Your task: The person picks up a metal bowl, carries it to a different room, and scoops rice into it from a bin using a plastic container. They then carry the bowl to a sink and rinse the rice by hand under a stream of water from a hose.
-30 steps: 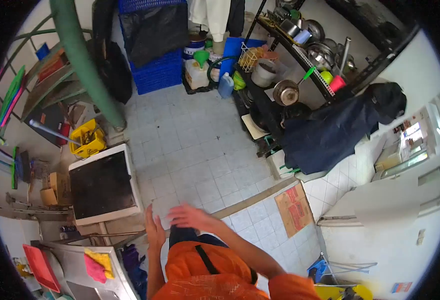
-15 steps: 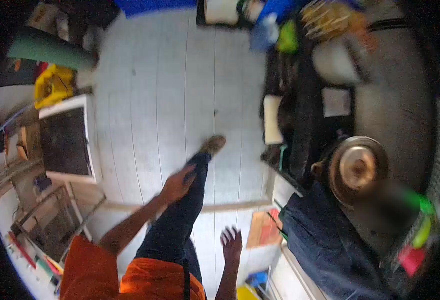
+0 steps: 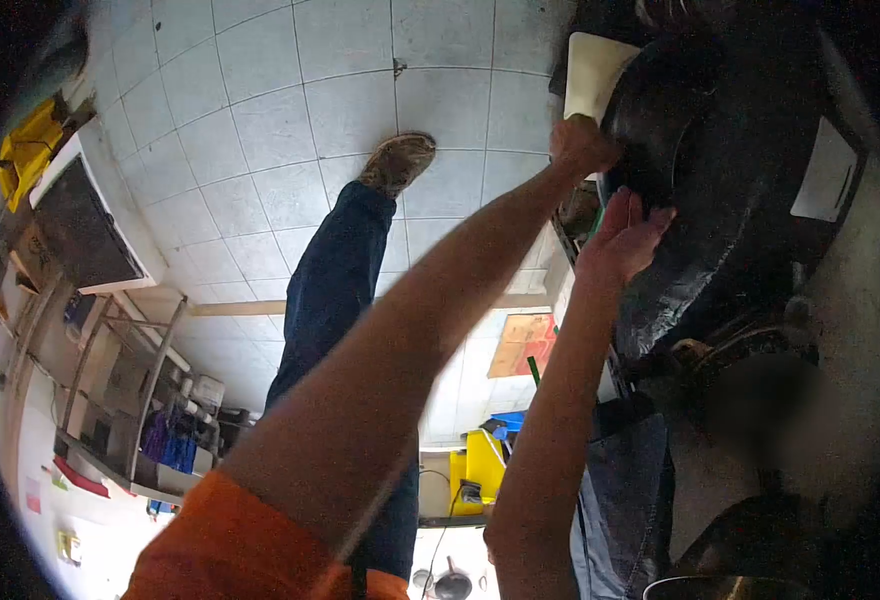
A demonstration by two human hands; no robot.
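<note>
The left hand (image 3: 582, 143) is curled into a fist at the upper rim of a large black wok (image 3: 720, 190), gripping its edge. The right hand (image 3: 620, 240) lies just below it with the fingers (image 3: 650, 215) straight and together, palm pressed flat against the wok's dark curved side, clasping nothing. The wok is round, deep and matte black, sooty-looking, tilted on its side among dark clutter on the right of the view. Both arms are bare and stretched well forward, the left crossing above the right, with orange sleeves at the shoulders. A pale rectangular board (image 3: 592, 70) stands just beside the left hand, behind the wok's rim. Below the arms, a leg in dark blue trousers ends in a worn brown boot (image 3: 397, 163) planted on the floor (image 3: 290, 90) of pale square tiles. Further left stands a white-framed dark panel (image 3: 80, 225) near a yellow crate (image 3: 25, 150).
</note>
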